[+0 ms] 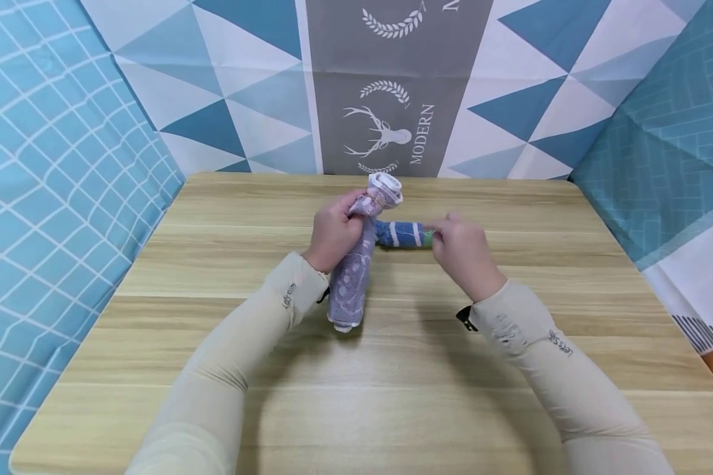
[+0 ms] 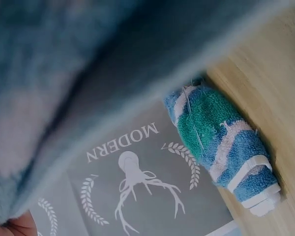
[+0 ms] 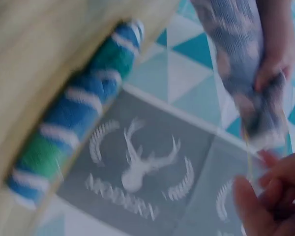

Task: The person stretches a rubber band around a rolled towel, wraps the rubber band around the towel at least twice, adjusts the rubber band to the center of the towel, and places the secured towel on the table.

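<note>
A rolled purple-grey towel (image 1: 352, 277) with pale patterns stands tilted over the table, gripped near its upper end by my left hand (image 1: 337, 231). Its top end is gathered into a white-edged bunch. In the right wrist view, a thin yellowish elastic band (image 3: 249, 164) stretches from that end to my right hand (image 3: 280, 196), whose thumb and fingers pinch it. In the head view the right hand (image 1: 462, 254) is in front of a rolled blue towel (image 1: 404, 234) with white and green stripes, hiding its right part. The blue towel (image 2: 221, 137) lies on the table, apart from both hands.
The wooden table (image 1: 356, 396) spreads under both arms. Behind it hangs a patterned cloth (image 1: 249, 112) with triangles and a grey deer panel. A blue checked sheet (image 1: 47, 165) borders the left side, and a teal sheet (image 1: 677, 132) the right.
</note>
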A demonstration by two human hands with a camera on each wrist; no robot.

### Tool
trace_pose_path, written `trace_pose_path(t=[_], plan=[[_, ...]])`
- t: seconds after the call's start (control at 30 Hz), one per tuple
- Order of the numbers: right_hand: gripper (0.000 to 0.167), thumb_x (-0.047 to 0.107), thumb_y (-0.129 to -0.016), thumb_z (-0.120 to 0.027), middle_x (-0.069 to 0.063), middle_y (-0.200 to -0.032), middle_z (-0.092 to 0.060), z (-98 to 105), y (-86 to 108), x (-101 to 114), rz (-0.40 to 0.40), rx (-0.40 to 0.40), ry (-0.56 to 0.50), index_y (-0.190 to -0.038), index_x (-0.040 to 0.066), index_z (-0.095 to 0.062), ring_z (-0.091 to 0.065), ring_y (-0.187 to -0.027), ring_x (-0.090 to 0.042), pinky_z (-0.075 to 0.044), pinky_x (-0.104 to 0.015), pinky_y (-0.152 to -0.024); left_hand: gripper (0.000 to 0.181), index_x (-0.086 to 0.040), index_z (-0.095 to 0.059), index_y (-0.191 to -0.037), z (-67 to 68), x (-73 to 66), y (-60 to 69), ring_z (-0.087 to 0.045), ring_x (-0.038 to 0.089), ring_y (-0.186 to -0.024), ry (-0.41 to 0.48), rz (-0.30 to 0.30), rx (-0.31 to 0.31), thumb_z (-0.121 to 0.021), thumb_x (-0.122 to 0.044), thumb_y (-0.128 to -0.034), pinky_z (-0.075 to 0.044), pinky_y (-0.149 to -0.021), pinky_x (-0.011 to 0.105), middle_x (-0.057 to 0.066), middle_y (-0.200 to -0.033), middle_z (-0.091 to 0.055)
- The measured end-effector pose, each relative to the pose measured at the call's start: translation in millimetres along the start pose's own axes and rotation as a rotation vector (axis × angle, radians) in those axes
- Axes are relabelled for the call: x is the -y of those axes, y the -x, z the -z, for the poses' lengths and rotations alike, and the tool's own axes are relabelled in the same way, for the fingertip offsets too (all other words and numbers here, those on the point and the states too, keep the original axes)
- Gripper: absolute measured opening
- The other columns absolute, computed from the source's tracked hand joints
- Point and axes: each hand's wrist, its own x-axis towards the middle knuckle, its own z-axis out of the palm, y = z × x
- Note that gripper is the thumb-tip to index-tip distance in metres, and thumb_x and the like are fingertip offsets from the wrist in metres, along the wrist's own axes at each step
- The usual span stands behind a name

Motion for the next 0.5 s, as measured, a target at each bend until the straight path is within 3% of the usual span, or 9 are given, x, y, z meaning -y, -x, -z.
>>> trace_pose_path(t=[0.13, 0.23, 0.33, 0.4, 0.5], plan=[[0.027, -0.015, -0.075, -0.057, -0.022, -0.077, -0.067, 14, -9.6, 1, -0.129, 0.210, 0.197, -0.096, -0.007, -0.072, -0.060, -0.060, -0.031, -0.050, -0.041, -0.052, 0.037, 0.003, -0.069, -0.107, 0.1, -0.2, -1.6, -0.065, 0.027, -0.097, -0.017, 0.004, 0.006, -0.052, 0.012, -0.0751, -0.049, -0.089, 0.034, 0.016, -0.104, -0.069], [0.014, -0.003, -0.079, -0.070, -0.018, -0.083, -0.071, 21, -14.7, 5, -0.161, 0.409, 0.209, -0.092, -0.003, -0.074, -0.067, -0.072, -0.029, -0.054, -0.040, -0.065, 0.037, 0.003, -0.069, -0.106, -1.0, 0.2, -2.7, -0.066, 0.026, -0.097, -0.015, 0.010, 0.022, -0.051, 0.012, -0.0748, -0.049, -0.089, 0.033, 0.015, -0.104, -0.069], [0.011, 0.012, -0.079, -0.078, -0.010, -0.079, -0.072, 24, -17.3, 11, -0.128, 0.574, 0.126, -0.083, 0.002, -0.076, -0.068, -0.073, -0.023, -0.054, -0.037, -0.069, 0.037, 0.002, -0.070, -0.105, -2.5, -0.1, -2.1, -0.066, 0.025, -0.096, -0.010, 0.005, 0.046, -0.051, 0.012, -0.0744, -0.049, -0.088, 0.033, 0.014, -0.103, -0.070], [0.013, 0.016, -0.078, -0.079, -0.006, -0.073, -0.070, 24, -16.6, 15, -0.057, 0.600, 0.075, -0.078, 0.004, -0.076, -0.065, -0.068, -0.019, -0.053, -0.035, -0.066, 0.037, 0.002, -0.070, -0.105, -4.0, -0.9, -1.2, -0.066, 0.025, -0.096, -0.017, -0.009, 0.073, -0.052, 0.012, -0.0742, -0.049, -0.088, 0.033, 0.014, -0.103, -0.070], [0.011, 0.013, -0.075, -0.080, -0.002, -0.067, -0.061, 21, -13.5, 16, 0.087, 0.516, 0.005, -0.073, 0.003, -0.075, -0.057, -0.061, -0.016, -0.051, -0.033, -0.060, 0.036, 0.001, -0.070, -0.106, -6.1, -4.0, 0.1, -0.066, 0.026, -0.097, -0.062, -0.047, 0.108, -0.054, 0.010, -0.0759, -0.049, -0.088, 0.035, 0.014, -0.103, -0.070]])
